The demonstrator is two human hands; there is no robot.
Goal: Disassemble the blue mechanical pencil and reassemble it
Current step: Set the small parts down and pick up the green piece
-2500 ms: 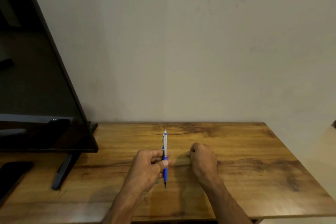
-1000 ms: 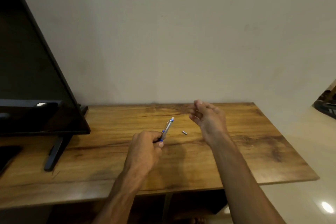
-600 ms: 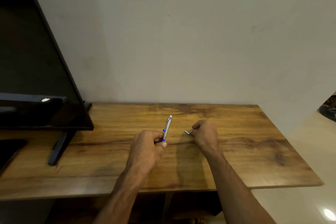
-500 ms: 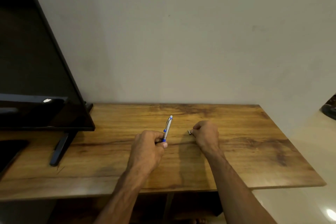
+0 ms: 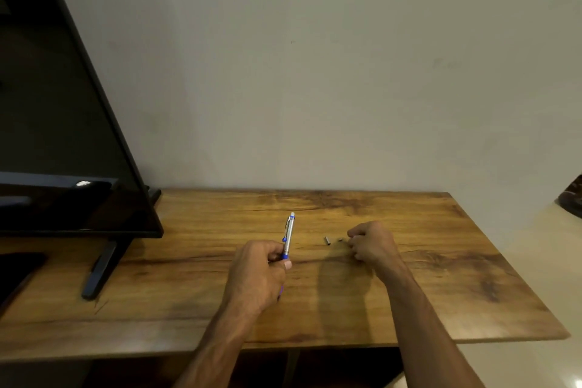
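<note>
My left hand (image 5: pixel 258 274) is closed around the lower part of the blue and silver mechanical pencil (image 5: pixel 288 236). The pencil points up and away, its white top end bare. A small silver cap (image 5: pixel 327 240) lies on the wooden table (image 5: pixel 441 277) just right of the pencil, apart from both hands. A tiny dark piece (image 5: pixel 340 240) lies beside it, close to my right fingertips. My right hand (image 5: pixel 371 244) rests on the table with its fingers curled, and nothing shows in its grip. The pencil's tip is hidden in my left fist.
A large black screen (image 5: pixel 63 135) stands at the left on a dark stand foot (image 5: pixel 100 264). A flat dark object (image 5: pixel 15 268) lies at the far left edge. The wall runs along the table's back. The table's right edge drops off to a pale floor.
My right hand has let go of the small silver cap, which now lies on the table, and has shifted a little to the right. My left hand still holds the pencil upright.
</note>
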